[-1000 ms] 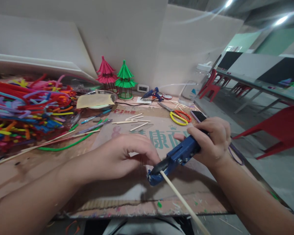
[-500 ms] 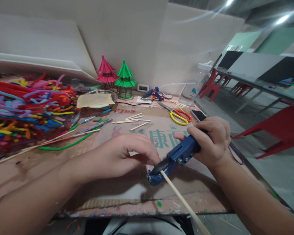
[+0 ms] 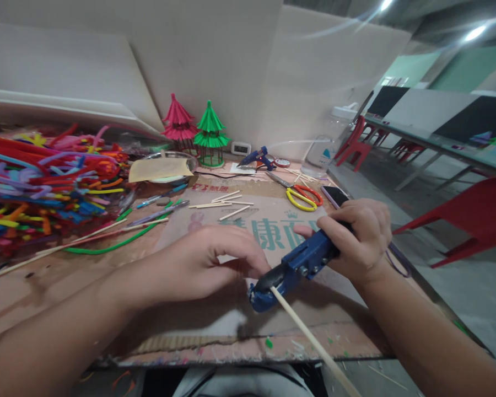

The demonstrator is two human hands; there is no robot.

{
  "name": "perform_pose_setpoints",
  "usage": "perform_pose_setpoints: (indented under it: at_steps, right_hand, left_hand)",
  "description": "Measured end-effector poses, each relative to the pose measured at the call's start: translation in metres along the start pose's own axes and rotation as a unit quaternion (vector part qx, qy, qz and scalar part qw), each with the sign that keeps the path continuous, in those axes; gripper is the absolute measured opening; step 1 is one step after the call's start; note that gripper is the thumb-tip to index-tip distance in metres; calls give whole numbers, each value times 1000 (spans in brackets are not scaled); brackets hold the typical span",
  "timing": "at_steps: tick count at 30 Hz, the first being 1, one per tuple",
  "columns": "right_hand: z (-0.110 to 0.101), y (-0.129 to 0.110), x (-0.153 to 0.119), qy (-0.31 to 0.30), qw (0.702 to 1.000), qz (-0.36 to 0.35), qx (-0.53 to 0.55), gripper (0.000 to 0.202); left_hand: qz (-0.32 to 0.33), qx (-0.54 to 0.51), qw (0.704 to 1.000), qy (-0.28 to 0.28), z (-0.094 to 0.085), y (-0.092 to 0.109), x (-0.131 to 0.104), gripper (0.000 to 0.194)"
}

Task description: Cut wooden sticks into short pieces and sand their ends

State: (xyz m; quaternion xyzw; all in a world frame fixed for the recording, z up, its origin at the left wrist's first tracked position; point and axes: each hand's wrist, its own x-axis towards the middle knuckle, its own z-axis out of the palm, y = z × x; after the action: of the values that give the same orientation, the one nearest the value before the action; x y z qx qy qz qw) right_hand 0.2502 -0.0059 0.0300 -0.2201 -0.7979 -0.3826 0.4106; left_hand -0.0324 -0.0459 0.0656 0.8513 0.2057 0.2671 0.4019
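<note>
My right hand is wrapped round the handles of a blue hand cutter, which points down and to the left. A thin wooden stick lies between the cutter's dark blade and its blue lower jaw, its near end running to the bottom of the view. My left hand is closed in a pinch right at the jaws, where the stick enters from the other side. The blade hides the stick's far end at my fingertips. Beneath both hands lies a printed cardboard sheet.
Short cut sticks lie beyond my hands, with scissors to their right. Pipe cleaners are heaped at left. Behind stand a pink pagoda model, a green one, a glue gun and a plastic jug.
The near end of the stick has swung slightly to the right, and my right hand has shifted a touch. My left hand stays in place.
</note>
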Motion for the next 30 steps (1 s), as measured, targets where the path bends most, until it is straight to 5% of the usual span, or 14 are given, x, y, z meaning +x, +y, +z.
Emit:
perform_pose_setpoints:
  at_steps: [9,23,30]
  right_hand:
    - [0,-4,7,-49,998,8,32,13]
    - [-4,2,0,33,999,-16,-1,21]
    - [-3,2,-3,15,1000,-10,10,17]
  left_hand:
    - [-24,-20,999,20,5,-3,0,15]
    - [13,-8,1000,-3,7,15,1,23]
    - [10,-3,1000,3,7,12,1,17]
